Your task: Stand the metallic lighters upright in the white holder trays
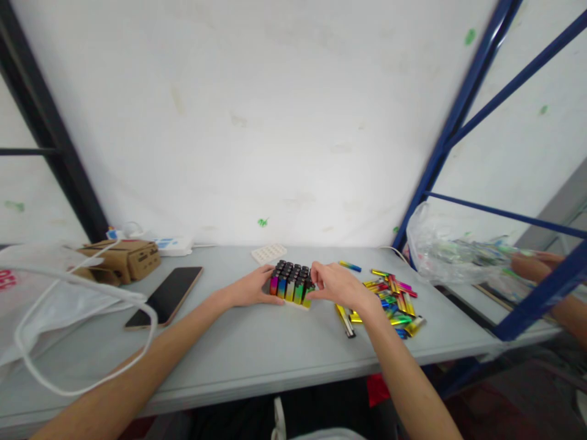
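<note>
Upright lighters with black tops and shiny rainbow-coloured bodies stand in tight rows in a pale tray at the middle of the table. My left hand grips the left side of this block, thumb along the front and fingers behind. At the block's right front corner, my right hand is closed with curled fingers and thumb on a lighter there; the fingers partly hide it. A loose pile of shiny lighters lies to the right, partly behind my right forearm.
A pale tray with holes lies near the wall. To the left are a phone, a cardboard box and a white plastic bag. Right, a blue rack post stands before a clear bag and another person's hand.
</note>
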Action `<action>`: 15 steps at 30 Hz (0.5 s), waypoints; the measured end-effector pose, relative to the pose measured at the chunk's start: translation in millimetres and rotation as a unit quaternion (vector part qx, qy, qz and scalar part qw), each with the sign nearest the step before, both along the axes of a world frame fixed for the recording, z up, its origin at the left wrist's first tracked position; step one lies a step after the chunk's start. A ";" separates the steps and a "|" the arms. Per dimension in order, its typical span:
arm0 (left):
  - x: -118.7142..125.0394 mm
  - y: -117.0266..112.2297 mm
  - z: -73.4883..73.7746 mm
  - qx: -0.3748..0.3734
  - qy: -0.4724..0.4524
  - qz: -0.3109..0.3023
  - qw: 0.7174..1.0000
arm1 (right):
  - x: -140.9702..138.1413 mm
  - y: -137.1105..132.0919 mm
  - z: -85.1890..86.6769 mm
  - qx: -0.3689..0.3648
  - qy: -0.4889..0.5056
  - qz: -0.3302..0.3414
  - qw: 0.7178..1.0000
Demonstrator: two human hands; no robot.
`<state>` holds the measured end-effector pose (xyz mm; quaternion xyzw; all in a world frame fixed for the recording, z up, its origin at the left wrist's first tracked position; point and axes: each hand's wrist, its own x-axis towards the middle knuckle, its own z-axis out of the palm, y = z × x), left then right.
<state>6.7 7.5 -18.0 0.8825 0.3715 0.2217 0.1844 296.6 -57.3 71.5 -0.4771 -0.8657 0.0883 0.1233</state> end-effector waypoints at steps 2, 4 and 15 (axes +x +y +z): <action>2.9 1.1 -6.1 0.028 -0.006 0.019 0.999 | -0.8 -0.2 -0.1 -0.005 -0.016 -0.022 1.000; 6.9 3.4 -12.9 0.065 -0.004 0.041 0.997 | 3.0 0.5 0.7 -0.011 -0.008 -0.030 0.999; 38.5 57.8 -18.3 0.142 0.091 0.141 0.975 | 57.0 5.2 19.3 -0.014 0.094 -0.015 0.995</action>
